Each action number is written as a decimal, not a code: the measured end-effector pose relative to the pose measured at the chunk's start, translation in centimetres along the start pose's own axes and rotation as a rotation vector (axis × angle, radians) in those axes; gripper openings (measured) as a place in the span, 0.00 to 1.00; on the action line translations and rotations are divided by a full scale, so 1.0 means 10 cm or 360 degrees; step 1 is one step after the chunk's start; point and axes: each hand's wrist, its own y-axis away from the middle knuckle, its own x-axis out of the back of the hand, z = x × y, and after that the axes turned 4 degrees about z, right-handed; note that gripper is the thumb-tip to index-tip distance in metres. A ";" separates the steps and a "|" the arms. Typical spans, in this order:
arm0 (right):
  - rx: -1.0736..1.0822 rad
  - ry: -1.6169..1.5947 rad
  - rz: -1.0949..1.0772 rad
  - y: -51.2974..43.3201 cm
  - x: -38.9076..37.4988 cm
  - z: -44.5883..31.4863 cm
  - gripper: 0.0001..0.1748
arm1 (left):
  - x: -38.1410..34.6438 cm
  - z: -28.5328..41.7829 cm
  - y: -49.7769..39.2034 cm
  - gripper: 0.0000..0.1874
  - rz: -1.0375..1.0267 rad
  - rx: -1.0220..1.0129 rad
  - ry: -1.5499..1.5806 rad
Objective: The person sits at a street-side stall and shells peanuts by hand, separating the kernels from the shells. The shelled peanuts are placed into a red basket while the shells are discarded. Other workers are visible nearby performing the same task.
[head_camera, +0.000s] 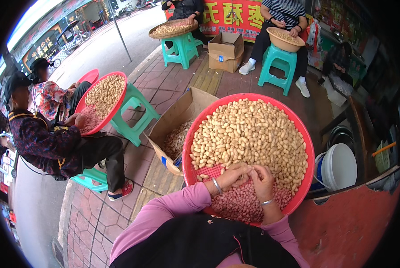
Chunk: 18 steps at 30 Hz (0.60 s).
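A round red plastic basket [309,157] lies in front of me, heaped with unshelled peanuts [246,130]. Shelled pink peanut kernels [238,202] fill the part nearest my body. Over the line between the two, my left hand [235,176] and my right hand [262,182] meet at the fingertips. The fingers of both are bent around something small and pale, likely a peanut, mostly hidden by them. A few unshelled peanuts lie on the bare mesh beside my left wrist. Each wrist wears a silver bangle.
Left of the basket stands an open cardboard box [168,125] with peanut shells [178,139]. A person [46,134] sits farther left at another red basket [124,90] on a green stool [133,114]. White bucket [342,167] at right. Other people sit ahead with peanut trays.
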 end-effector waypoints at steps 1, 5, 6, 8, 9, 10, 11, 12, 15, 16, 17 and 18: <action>-0.0029 -0.0007 -0.0020 0.01 0.00 -0.01 0.10 | 0.01 -0.01 0.00 0.11 0.0072 -0.0011 0.0036; -0.0120 0.0002 -0.0106 0.03 0.01 -0.02 0.09 | 0.02 -0.02 0.00 0.04 0.0229 0.0002 0.0138; -0.0109 0.0013 -0.0116 0.03 0.00 -0.03 0.09 | 0.02 0.01 0.00 0.04 0.0233 0.0019 0.0120; -0.0106 -0.0026 -0.0112 0.03 0.00 0.00 0.08 | -0.01 0.04 0.00 0.03 0.0245 0.0035 0.0082; -0.0094 -0.0038 -0.0124 0.04 -0.01 0.02 0.08 | 0.01 0.04 0.01 0.03 0.0252 0.0018 0.0035; -0.0083 -0.0051 -0.0134 0.04 0.00 0.05 0.08 | 0.02 0.03 0.00 0.03 0.0259 0.0003 -0.0011; -0.0073 -0.0063 -0.0143 0.03 -0.02 0.06 0.07 | 0.04 0.02 0.00 0.03 0.0264 -0.0011 -0.0059; -0.0189 -0.0094 -0.0159 0.01 0.00 0.02 0.07 | 0.03 0.00 -0.01 0.03 0.0251 -0.0032 -0.0091; -0.0226 -0.0028 -0.0290 0.04 0.03 0.02 0.08 | 0.04 -0.01 0.02 0.03 0.0262 -0.0090 -0.0212; -0.0197 -0.0090 -0.0295 0.05 0.03 0.06 0.09 | 0.02 -0.01 0.01 0.03 0.0252 -0.0103 -0.0201; -0.0264 -0.0153 -0.0332 0.04 0.04 0.07 0.09 | 0.01 0.02 0.02 0.03 0.0233 -0.0116 -0.0191; -0.0344 -0.0213 -0.0357 0.03 0.05 0.07 0.10 | 0.00 0.04 0.03 0.03 0.0204 -0.0116 -0.0184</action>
